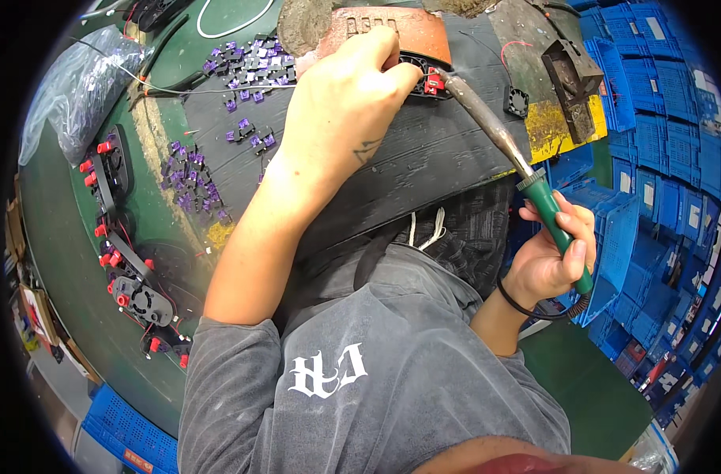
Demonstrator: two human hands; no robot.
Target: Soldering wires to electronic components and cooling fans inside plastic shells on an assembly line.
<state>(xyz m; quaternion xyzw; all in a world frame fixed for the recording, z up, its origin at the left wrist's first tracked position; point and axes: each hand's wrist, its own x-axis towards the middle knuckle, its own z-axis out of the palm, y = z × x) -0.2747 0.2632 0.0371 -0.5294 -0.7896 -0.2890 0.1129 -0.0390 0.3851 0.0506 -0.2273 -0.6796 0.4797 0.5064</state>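
My right hand [554, 253] is wrapped round the green handle of a soldering iron [487, 118], whose shaft slants up and to the left. The iron's tip end reaches a small red part [434, 81] on a black housing [412, 60] at the far side of the bench. From the left, my left hand [344, 99] bends over that housing, its thumb and forefinger closed beside the red part. What those fingers pinch is hidden by the hand. A thin grey wire [218, 92] runs in from the left and passes under this hand.
Several small purple-and-black parts [254, 67] lie left of my hand. Black housings with red pieces [143, 300] line the left side, below a clear plastic bag [80, 95]. An orange-brown block [423, 35], a small fan [517, 101] and a dark stand [570, 79] sit at the back; blue crates [645, 87] stack at right.
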